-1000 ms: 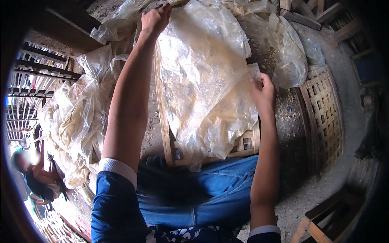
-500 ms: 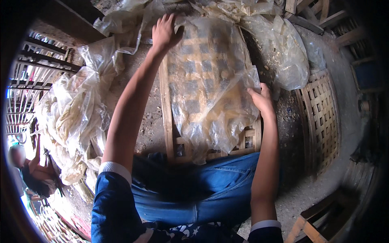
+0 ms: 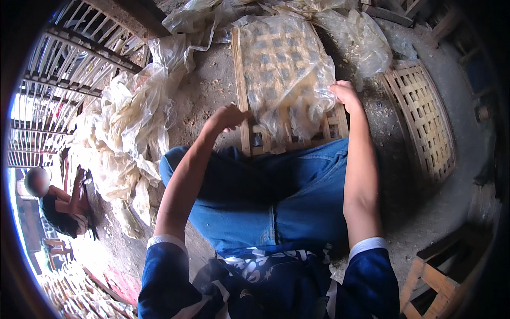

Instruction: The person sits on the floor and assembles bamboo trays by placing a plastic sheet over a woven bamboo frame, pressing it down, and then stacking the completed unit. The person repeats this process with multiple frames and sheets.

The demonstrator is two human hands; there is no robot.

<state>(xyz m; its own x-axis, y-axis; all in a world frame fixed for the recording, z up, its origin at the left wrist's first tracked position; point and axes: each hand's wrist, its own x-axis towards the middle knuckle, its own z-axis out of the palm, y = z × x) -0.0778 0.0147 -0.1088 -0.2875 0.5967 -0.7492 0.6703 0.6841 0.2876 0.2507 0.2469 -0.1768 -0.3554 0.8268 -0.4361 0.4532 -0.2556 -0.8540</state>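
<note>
A woven bamboo tray (image 3: pixel 242 80) with a wooden rim lies before my knees. Over its lattice spreads a wrinkled clear plastic sheet (image 3: pixel 289 66), bunched toward the near end. My right hand (image 3: pixel 345 94) pinches the sheet's right edge, just above the tray's right rim. At the left rim, my left hand (image 3: pixel 228 118) is partly curled, its thumb apart from the fingers and pointing over the rail toward the sheet's near left corner. I see no plastic in the left hand; its fingertips are partly hidden.
Heaped plastic sheeting (image 3: pixel 125 122) lies on the left, and more plastic (image 3: pixel 366 45) beyond the tray. A second woven tray (image 3: pixel 422 114) stands to the right, near a wooden crate (image 3: pixel 433 282). A slatted bamboo wall (image 3: pixel 69 69) and another person (image 3: pixel 64 204) are at far left.
My left hand has come back from the tray's far left corner to its near left rim. My right hand still holds the sheet's edge. The view has shifted.
</note>
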